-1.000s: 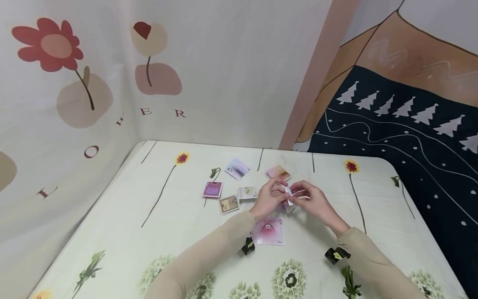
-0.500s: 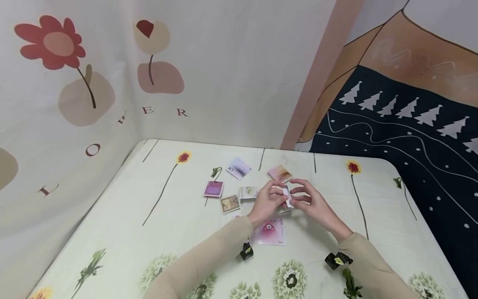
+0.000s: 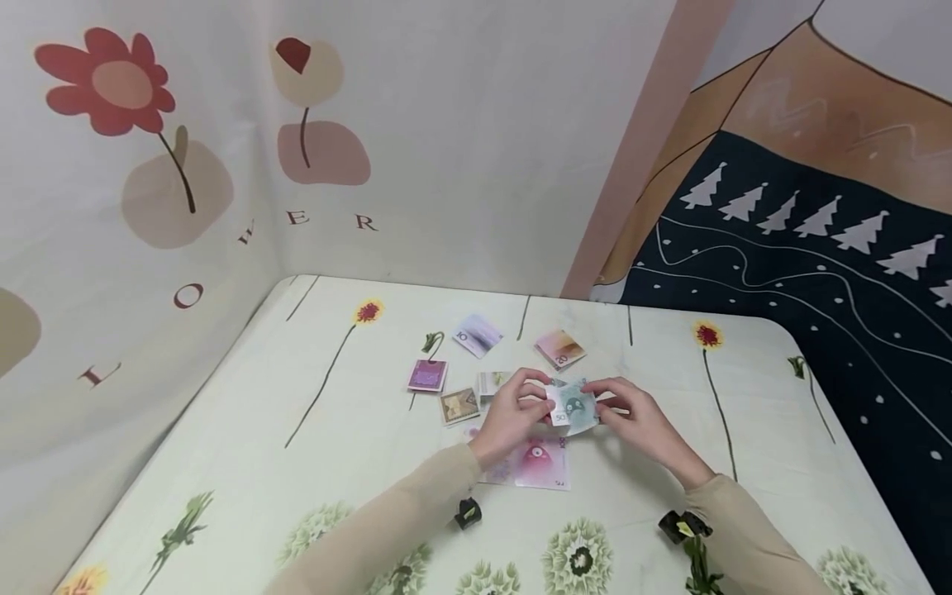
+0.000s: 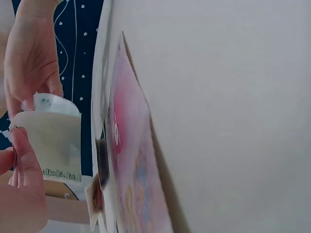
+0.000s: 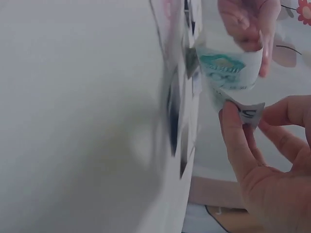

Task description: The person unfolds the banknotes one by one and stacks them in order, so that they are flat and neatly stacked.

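Both hands hold up a green banknote marked 50, bent along its creases and partly spread. My left hand pinches its left end between thumb and fingers. The other end is pinched by my right hand, as the right wrist view also shows, with the note curling between the two hands. In the left wrist view the pale back of the note faces the camera. A pink 100 banknote lies unfolded on the table just in front of the hands.
Folded banknotes lie around: a bluish 10 and an orange 20 at the back, a purple one and a brown one to the left. A pale note is partly behind the left hand. A flowered cloth covers the table.
The narrow folded note between the fingers has been spread open, showing its green face. The hands have moved apart, the left hand leftward, and the orange note is now uncovered.
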Demonstrator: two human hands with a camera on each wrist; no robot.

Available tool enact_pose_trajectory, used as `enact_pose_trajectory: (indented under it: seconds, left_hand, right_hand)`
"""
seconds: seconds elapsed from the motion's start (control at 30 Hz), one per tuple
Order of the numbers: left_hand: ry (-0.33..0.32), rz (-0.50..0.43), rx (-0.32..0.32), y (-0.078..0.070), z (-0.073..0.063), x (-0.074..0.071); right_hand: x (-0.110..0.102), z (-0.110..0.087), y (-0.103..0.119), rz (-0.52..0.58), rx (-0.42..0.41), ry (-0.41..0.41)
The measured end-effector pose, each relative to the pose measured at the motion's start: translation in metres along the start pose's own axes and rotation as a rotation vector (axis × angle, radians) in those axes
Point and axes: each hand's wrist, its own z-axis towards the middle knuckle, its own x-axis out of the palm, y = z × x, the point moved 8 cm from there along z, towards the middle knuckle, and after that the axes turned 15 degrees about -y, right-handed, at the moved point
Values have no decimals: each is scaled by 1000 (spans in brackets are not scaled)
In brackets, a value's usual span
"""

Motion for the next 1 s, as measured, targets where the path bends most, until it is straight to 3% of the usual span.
enact_pose_trajectory:
  seconds: [0.17, 0.47, 0.8, 1.0]
  left_hand:
    - [35, -11, 1, -3, -6, -10]
    - [64, 34, 6, -1, -13, -30]
    - [51, 119, 30, 3, -10, -55]
    - [70, 153, 20, 4, -11, -64]
  right_hand:
    - [-8, -3, -7, -22, 21, -8]
    - [-8, -8, -25, 77, 196, 120]
    - [-14, -6, -26, 12, 174, 71]
    - [-8, -4, -27, 11, 190, 94]
